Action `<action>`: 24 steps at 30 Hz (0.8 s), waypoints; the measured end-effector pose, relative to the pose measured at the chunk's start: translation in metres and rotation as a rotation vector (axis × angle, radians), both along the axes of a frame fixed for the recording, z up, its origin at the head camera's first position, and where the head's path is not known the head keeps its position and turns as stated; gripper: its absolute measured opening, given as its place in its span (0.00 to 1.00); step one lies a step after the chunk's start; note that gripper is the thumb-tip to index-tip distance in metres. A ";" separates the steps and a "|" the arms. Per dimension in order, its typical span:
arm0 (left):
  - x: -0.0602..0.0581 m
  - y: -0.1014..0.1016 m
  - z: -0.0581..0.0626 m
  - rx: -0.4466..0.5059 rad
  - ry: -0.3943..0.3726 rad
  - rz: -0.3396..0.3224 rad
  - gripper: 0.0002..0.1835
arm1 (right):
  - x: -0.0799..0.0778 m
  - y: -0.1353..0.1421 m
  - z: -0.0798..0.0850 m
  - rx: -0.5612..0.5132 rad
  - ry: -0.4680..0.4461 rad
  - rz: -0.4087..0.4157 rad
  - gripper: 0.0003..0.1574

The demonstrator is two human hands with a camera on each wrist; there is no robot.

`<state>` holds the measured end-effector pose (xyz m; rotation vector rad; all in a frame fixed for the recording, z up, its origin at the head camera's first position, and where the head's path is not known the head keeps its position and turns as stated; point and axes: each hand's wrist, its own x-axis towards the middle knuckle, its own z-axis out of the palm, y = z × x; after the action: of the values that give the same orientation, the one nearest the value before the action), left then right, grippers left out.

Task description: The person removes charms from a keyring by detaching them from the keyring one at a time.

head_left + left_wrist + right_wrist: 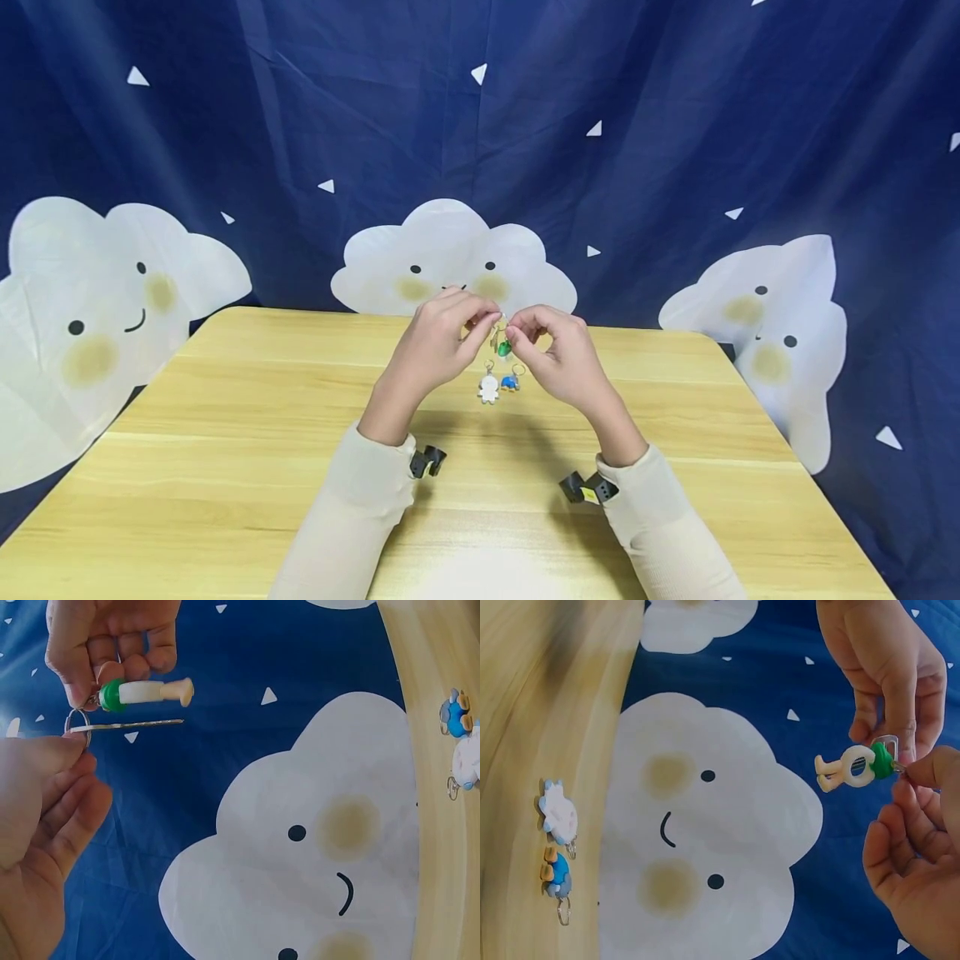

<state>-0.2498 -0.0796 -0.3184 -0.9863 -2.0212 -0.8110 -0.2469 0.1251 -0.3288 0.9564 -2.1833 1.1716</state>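
Note:
Close together above the table, my left hand [442, 342] and right hand [558, 358] meet at a small metal key ring [89, 736]. Thumb and finger of the left hand pinch this ring, and a key [139, 724] seen edge-on hangs from it. My right hand pinches the chain end of a figure keychain [857, 766] with a green top, white ring-shaped body and cream feet. Fingers partly hide where ring and chain meet. Below the hands, a white figure keychain [489, 388] and a blue figure keychain [510, 382] lie side by side, each with its own ring.
The wooden table [247, 425] ends at a back edge just beyond the hands. Behind it hangs a dark blue curtain [420, 100] with smiling white clouds. A small black camera sits at each wrist, on beige sleeves [345, 517].

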 end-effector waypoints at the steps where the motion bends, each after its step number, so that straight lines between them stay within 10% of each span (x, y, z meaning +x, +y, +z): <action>1: 0.000 0.000 0.000 0.003 0.006 0.001 0.02 | 0.000 0.000 0.000 0.003 0.001 0.000 0.03; 24: -0.002 0.003 0.000 0.120 -0.097 -0.063 0.03 | 0.001 -0.002 0.000 -0.030 0.046 -0.016 0.03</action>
<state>-0.2515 -0.0763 -0.3181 -0.9629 -2.0050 -1.0196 -0.2464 0.1232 -0.3285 0.9422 -2.1273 1.1606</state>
